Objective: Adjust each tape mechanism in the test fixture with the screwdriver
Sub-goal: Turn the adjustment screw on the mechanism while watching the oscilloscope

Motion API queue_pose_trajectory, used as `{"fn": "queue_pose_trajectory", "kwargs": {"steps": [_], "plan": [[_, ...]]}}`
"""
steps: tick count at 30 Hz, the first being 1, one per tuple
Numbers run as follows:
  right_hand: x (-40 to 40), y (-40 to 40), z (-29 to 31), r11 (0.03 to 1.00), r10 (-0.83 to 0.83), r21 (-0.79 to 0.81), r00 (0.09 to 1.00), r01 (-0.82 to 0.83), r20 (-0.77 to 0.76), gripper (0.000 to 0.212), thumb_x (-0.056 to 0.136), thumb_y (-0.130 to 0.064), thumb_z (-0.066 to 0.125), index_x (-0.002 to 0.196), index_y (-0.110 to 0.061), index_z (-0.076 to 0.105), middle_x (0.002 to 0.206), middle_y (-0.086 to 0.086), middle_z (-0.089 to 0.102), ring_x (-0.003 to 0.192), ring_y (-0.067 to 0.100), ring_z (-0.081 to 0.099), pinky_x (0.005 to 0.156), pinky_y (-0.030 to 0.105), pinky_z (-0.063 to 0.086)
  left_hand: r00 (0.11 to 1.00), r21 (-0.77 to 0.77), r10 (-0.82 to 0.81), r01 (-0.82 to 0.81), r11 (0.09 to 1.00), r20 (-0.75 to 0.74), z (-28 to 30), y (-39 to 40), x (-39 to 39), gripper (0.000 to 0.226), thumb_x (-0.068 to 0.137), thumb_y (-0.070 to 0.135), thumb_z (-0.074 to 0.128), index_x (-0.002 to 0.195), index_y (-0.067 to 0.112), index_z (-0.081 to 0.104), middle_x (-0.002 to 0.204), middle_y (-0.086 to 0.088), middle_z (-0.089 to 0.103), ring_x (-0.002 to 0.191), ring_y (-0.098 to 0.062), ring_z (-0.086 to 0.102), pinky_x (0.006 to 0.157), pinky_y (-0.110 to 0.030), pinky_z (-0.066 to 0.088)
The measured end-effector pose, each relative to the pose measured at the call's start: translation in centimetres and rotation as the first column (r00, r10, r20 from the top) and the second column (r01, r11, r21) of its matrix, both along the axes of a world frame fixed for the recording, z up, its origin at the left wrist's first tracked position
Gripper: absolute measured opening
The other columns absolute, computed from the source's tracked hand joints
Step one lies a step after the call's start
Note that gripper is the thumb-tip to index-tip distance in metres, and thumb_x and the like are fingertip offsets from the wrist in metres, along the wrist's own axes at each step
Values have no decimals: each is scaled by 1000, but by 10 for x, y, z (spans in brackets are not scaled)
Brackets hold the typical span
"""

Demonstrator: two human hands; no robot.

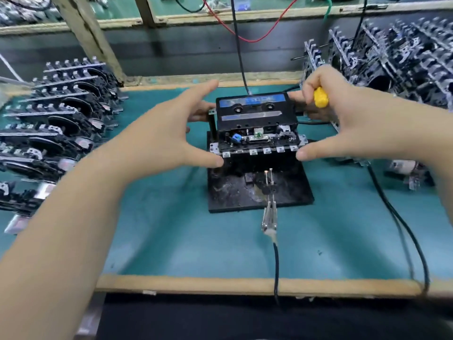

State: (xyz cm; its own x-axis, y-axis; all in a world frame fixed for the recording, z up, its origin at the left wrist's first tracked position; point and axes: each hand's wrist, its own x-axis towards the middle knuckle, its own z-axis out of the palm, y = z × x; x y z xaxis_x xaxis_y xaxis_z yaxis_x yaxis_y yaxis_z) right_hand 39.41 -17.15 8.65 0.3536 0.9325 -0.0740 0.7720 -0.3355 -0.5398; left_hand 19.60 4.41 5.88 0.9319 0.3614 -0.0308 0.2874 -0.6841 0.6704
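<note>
Both hands flank the tape mechanism seated in the fixture, the screwdriver kept back in the right palm.

Nearest, a metal clip [269, 218] on a black lead lies on the teal mat [171, 241]. The scuffed black test fixture [289, 192] carries the tape mechanism [257, 141] and a cassette [255, 110]. The left hand [157, 138] spreads relaxed at its edge; the right hand [343, 123] curls its upper fingers round the yellow screwdriver [320, 96]. Judging by the stacked metal mechanisms left [54, 119] and right [392, 57], many remain.

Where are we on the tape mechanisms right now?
Done: unclear; mechanisms are stacked left and right, and I cannot tell which are adjusted. In hand: one tape mechanism sits in the fixture, both hands flanking it, the right hand holding the yellow screwdriver. Left: adjusting it.
</note>
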Motion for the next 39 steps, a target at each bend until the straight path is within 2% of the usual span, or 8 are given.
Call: {"fn": "queue_pose_trajectory", "kwargs": {"steps": [2,5,12,20,32,34,37,39], "plan": [[1,4,4,1000,-5,-24,998,6,56,65,55,-58,81,95,-53,30,138,12,57,101,31,68,71,55,56,1000,17,3,-3,1000,-2,4,0,2,128,44,65,81,155,49,21,134,23,50,127,8,50,114,-30,41],[2,7,5,1000,-20,-14,998,21,60,68,50,-57,84,94,-55,32,135,3,55,114,40,64,51,53,58,1000,4,19,-19,1000,5,6,-3,3,129,44,58,86,156,45,25,140,18,52,127,6,52,113,-28,42],[5,11,2,999,-31,13,999,31,5,77,40,-65,86,96,-57,33,133,-9,57,113,27,64,92,55,52,998,1,58,-58,998,24,2,-2,1,127,51,43,93,157,43,24,144,21,50,126,12,50,113,-18,35],[4,12,-6,1000,-8,26,997,6,79,69,49,-60,83,95,-55,32,127,-5,60,103,27,64,75,39,47,997,-47,77,-76,996,28,0,-3,0,126,50,45,93,156,42,27,142,27,52,127,16,48,116,-25,34],[0,12,-2,1000,-13,-2,997,13,80,68,49,-59,82,94,-54,32,129,-1,59,105,31,66,86,51,53,998,-41,67,-67,997,-2,5,-5,0,134,40,65,80,157,44,18,115,57,37,119,26,45,107,-15,36],[0,13,3,999,-43,-7,995,44,86,69,47,-57,84,92,-54,32,127,-2,61,94,28,67,78,47,53,998,-24,62,-62,998,-9,6,-5,0,135,40,66,80,158,42,20,115,56,36,120,23,47,106,-15,36],[1,15,7,996,-80,-22,991,83,105,69,45,-55,84,91,-53,32,118,5,64,48,6,52,58,38,47,998,-37,61,-62,997,-13,6,-5,1,134,40,65,80,158,39,22,118,50,42,127,15,48,112,-20,36],[3,16,6,994,-88,-46,989,94,120,71,46,-53,87,92,-50,33,107,4,64,43,2,48,52,36,43,998,-46,60,-61,997,-23,5,-4,1,132,43,60,84,158,37,23,128,44,47,129,12,48,116,-26,35]]}}
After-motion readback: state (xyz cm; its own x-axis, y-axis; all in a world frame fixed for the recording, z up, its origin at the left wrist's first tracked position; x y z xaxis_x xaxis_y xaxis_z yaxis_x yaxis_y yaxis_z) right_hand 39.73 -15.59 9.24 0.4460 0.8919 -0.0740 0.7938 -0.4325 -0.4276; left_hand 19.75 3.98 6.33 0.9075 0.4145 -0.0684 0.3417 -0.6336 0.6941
